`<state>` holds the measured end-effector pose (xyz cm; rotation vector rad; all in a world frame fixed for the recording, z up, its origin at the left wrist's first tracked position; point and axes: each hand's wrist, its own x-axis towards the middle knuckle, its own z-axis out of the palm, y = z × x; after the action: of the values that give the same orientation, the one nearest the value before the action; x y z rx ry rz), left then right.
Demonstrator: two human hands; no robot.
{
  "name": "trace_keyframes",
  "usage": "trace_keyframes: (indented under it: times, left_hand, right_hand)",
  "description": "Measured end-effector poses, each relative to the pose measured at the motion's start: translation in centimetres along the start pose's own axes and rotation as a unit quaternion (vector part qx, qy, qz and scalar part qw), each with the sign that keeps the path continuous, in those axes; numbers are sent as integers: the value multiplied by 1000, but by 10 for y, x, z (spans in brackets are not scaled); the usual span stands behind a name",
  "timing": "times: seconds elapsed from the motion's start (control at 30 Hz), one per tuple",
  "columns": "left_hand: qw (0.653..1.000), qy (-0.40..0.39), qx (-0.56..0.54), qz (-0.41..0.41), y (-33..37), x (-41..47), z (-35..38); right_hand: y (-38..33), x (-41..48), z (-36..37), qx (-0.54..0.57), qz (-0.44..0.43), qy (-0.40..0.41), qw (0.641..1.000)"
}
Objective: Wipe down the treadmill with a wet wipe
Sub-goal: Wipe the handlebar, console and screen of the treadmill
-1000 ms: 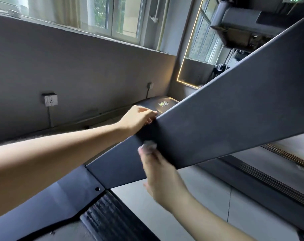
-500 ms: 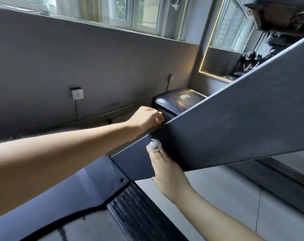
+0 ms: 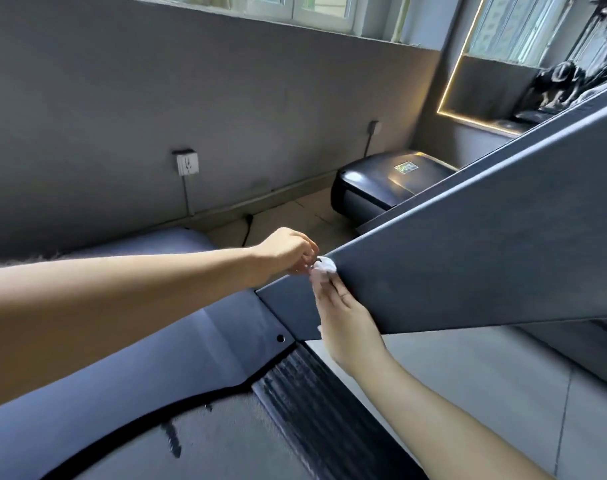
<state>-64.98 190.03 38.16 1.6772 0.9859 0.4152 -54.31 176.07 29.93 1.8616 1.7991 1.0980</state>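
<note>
Grey wall (image 3: pixel 226 98) with socket (image 3: pixel 187 163) across upper frame. At centre, balled wet wipe (image 3: pixel 324 265) against treadmill upright (image 3: pixel 468 265), pinched by left hand (image 3: pixel 286 249) and right hand (image 3: pixel 347 323).

Both hands meet at the top edge of the treadmill's slanted upright (image 3: pixel 468 271): the right hand (image 3: pixel 347 323) presses a balled white wet wipe (image 3: pixel 324 265) against it, left hand (image 3: pixel 284 251) pinching at the wipe.

We are reaching both bare arms toward frame centre, our left hand (image 3: pixel 286 250) curling its fingers, our right hand (image 3: pixel 343 320) stretching fingers upward beside it.
</note>
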Motion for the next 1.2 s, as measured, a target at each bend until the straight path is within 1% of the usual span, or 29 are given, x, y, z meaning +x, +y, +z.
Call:
trace_keyframes:
  times: [0.1,0.13,0.17,0.23,0.3,0.33,0.4,0.43,0.47,0.5,0.53,0.6,0.63,0.67,0.7,0.73,0.8,0.83,0.9,0.93,0.97,1.0,1.03,1.07,1.13,1.17,1.2]
  left_hand:
    - [999,24,36,-27,-27,-4,2]
    - [998,31,44,-40,-35,-3,5]
    - [997,33,41,-61,-42,-4,7]
    - [994,-6,26,-106,-48,-6,19]
    - [990,-55,38,-124,-47,-12,41]
    - [989,-67,37,-124,-44,-18,50]
    - [990,-72,17,-118,-35,-24,68]
    - [991,-65,10,-114,-30,-24,75]
    - [992,-55,4,-115,-26,-26,80]
    - [992,-45,0,-117,-22,-28,84]
    - [992,-36,-7,-123,-21,-29,86]
    - [990,-25,-17,-137,-23,-36,87]
    - [990,-30,-14,-138,-26,-40,87]
    - [990,-39,-10,-137,-31,-43,86]
    - [991,-44,-6,-130,-34,-44,84]
    - [992,-43,-1,-121,-35,-46,83]
    - [994,-39,-12,-101,-32,-51,83]
    - [994,-46,-28,-90,-26,-55,85]
    - [992,-83,-69,-59,-7,-64,92]
    - [990,-107,-85,-39,4,-70,95]
    - [986,-131,-97,-17,15,-75,99]
    - [983,-153,-104,5,26,-81,103]
    - [979,-171,-108,26,37,-88,106]
    - [976,-184,-108,45,47,-96,112]
    - [975,-182,-98,77,62,-111,122]
    - [977,-172,-93,87,66,-119,126]
    - [977,-163,-91,98,70,-126,128]
  right_hand:
    - [-9,-2,1,-45,-82,-42,995]
    - [2,-9,-7,-56,-85,-36,994]
    - [17,-18,-19,-60,-59,-4,996]
    - [61,-42,-47,-43,40,67,996]
    - [102,-72,-72,-3,155,121,980]
    - [116,-85,-80,15,193,142,971]
    - [124,-106,-84,35,256,149,955]
    - [117,-110,-81,37,273,142,951]
    - [103,-110,-73,29,271,127,954]
    - [86,-106,-63,28,250,104,962]
    - [67,-100,-52,32,211,76,974]
    - [27,-97,-25,33,71,25,997]
    - [13,-99,-16,-1,-7,-13,1000]
    - [8,-100,-11,-31,-54,-52,997]
    - [13,-101,-11,-43,-57,-62,996]
    - [26,-105,-19,-52,-26,-31,998]
    - [67,-116,-43,-25,102,58,993]
    - [90,-121,-56,1,161,117,980]
    - [131,-136,-78,54,244,206,946]
    - [142,-139,-83,57,274,236,931]
    - [145,-139,-84,58,293,246,922]
    - [141,-137,-81,64,298,236,923]
    - [132,-135,-73,71,280,219,932]
    - [121,-136,-65,73,240,197,948]
    - [107,-142,-54,70,158,157,972]
    - [109,-145,-54,90,136,152,975]
    - [113,-149,-58,126,133,155,971]
